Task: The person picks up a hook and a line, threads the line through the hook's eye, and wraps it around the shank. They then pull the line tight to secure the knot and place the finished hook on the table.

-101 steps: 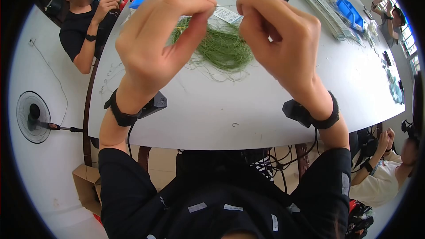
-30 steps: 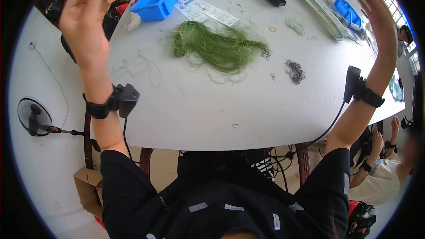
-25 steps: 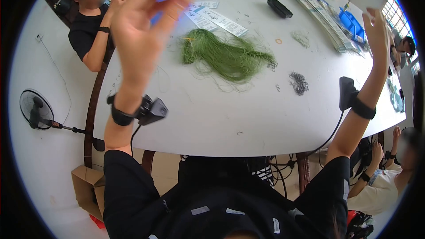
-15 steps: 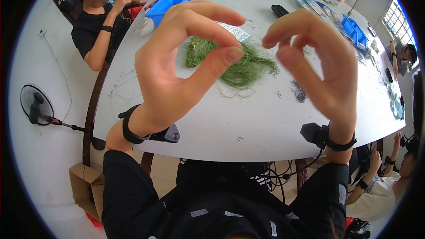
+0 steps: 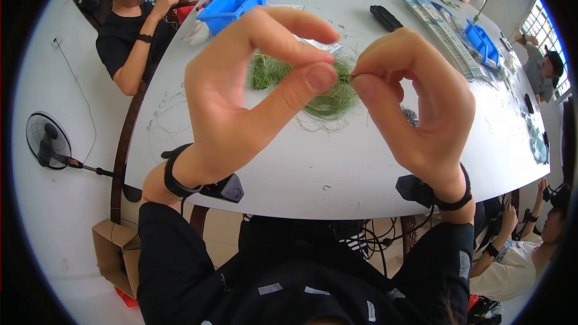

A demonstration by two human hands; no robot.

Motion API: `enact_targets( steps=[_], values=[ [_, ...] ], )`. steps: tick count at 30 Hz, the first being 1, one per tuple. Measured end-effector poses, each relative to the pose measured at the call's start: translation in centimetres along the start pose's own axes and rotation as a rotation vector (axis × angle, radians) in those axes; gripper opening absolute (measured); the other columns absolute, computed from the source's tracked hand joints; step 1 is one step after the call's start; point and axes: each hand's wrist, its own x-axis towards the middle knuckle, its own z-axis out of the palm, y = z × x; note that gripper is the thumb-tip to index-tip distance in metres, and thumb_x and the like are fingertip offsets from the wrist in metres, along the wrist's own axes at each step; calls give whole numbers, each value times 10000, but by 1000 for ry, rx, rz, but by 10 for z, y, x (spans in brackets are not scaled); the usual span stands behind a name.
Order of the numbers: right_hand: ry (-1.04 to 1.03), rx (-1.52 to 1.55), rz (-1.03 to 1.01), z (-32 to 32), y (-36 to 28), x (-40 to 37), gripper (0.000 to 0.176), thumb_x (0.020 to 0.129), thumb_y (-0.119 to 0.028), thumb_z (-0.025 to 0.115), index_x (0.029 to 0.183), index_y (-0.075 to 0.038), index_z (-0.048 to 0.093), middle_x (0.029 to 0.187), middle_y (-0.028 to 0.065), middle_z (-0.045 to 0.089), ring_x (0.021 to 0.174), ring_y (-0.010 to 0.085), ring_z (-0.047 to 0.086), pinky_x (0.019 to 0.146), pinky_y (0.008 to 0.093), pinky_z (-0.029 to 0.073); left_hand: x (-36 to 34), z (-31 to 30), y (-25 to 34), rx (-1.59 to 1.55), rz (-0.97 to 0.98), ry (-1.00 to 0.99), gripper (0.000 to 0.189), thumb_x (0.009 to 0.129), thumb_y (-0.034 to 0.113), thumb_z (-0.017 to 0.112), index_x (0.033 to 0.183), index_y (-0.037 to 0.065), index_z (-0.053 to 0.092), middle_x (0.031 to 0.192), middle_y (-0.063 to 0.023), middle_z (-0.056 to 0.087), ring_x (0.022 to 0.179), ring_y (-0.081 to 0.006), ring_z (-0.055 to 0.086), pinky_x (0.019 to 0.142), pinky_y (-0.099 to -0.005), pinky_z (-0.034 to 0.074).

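Observation:
My left hand [image 5: 241,102] and my right hand [image 5: 421,108] are raised close to the camera, their fingertips meeting above a white table [image 5: 301,162]. The right thumb and forefinger are pinched together on something very thin, apparently a green thread. The left thumb tip rests right beside that pinch, with the forefinger arched above it and a gap between them; its other fingers are hidden. Behind the hands, a tangled bundle of green thread [image 5: 328,102] lies on the table. Both wrists carry black straps with small devices.
On the far table are a blue bin [image 5: 232,6], a black case [image 5: 385,17], long paper strips [image 5: 445,30], another blue tray [image 5: 481,33] and a small dark pile [image 5: 411,114]. A person [image 5: 126,42] sits at left, another person [image 5: 518,259] at lower right. A fan [image 5: 48,141] and cardboard box [image 5: 114,253] stand on the floor.
A second ago both arms were spread wide and high. They swung inward, and now the fingertips meet in front of the green bundle, the right hand pinching shut.

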Motion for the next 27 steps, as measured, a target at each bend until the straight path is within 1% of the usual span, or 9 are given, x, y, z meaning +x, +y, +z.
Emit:
enact_targets(
  steps=[1, 2, 4, 7, 11, 14, 17, 26, 27],
  values=[
    [4, -14, 4, 0, -1, 0, 74, 746, 59, 578, 802, 15, 559, 758, 40, 562, 622, 77, 463, 549, 196, 349, 1, -1, 2, 45, -18, 21, 136, 791, 64, 647, 882, 14, 559, 1028, -141, 564, 995, -212, 504, 889, -352, 358],
    [9, -29, 8, 0, -1, 0, 75, 744, 61, 580, 799, 15, 561, 753, 37, 563, 614, 76, 460, 546, 195, 347, 3, -2, 2, 108, 16, 0, 128, 791, 65, 644, 873, 12, 562, 1025, -139, 566, 983, -204, 506, 876, -340, 361],
    [-3, -72, -69, -2, 1, 1, 82, 741, 65, 580, 804, 15, 564, 751, 35, 567, 606, 77, 457, 543, 195, 347, 5, -3, 1, 235, 84, -43, 112, 790, 67, 640, 854, 7, 569, 1018, -134, 568, 960, -186, 509, 850, -316, 368],
    [-7, -101, -100, -1, 2, 1, 84, 741, 62, 582, 810, 16, 569, 759, 34, 573, 610, 81, 464, 549, 199, 353, 4, -5, 3, 294, 79, -103, 87, 791, 66, 623, 826, 6, 572, 990, -124, 571, 911, -173, 507, 821, -297, 370],
    [-8, -49, 18, 2, 3, -1, 93, 759, 59, 564, 843, 20, 568, 789, 39, 580, 644, 86, 492, 570, 206, 364, 1, -1, 2, 181, 37, -33, 72, 789, 50, 599, 803, 1, 549, 924, -109, 557, 863, -156, 494, 805, -281, 363],
    [61, -46, -30, 4, 4, 0, 107, 778, 54, 545, 877, 18, 562, 822, 44, 582, 678, 87, 513, 582, 207, 365, -1, 1, 2, 87, -14, 30, 63, 785, 34, 585, 784, -1, 533, 889, -98, 539, 852, -152, 485, 796, -277, 360],
    [34, -66, -23, 4, 5, -1, 118, 786, 52, 539, 897, 15, 557, 835, 46, 580, 680, 83, 513, 576, 204, 361, -1, 2, 4, 48, -55, 46, 67, 787, 36, 579, 776, 0, 524, 878, -94, 530, 848, -151, 479, 791, -277, 360],
    [66, -37, -59, 9, 8, -4, 119, 760, 49, 582, 871, 12, 558, 808, 44, 575, 676, 77, 510, 557, 198, 357, -3, 5, 5, 20, -112, 32, 67, 799, 49, 570, 782, 2, 524, 891, -93, 529, 844, -143, 472, 781, -264, 362],
    [17, -72, -88, 8, 8, -3, 121, 761, 57, 574, 873, 14, 558, 808, 49, 576, 684, 82, 515, 566, 202, 366, -4, 5, 4, 23, -105, 30, 78, 806, 62, 573, 785, 4, 525, 894, -90, 529, 842, -140, 471, 780, -262, 362]
  ],
)
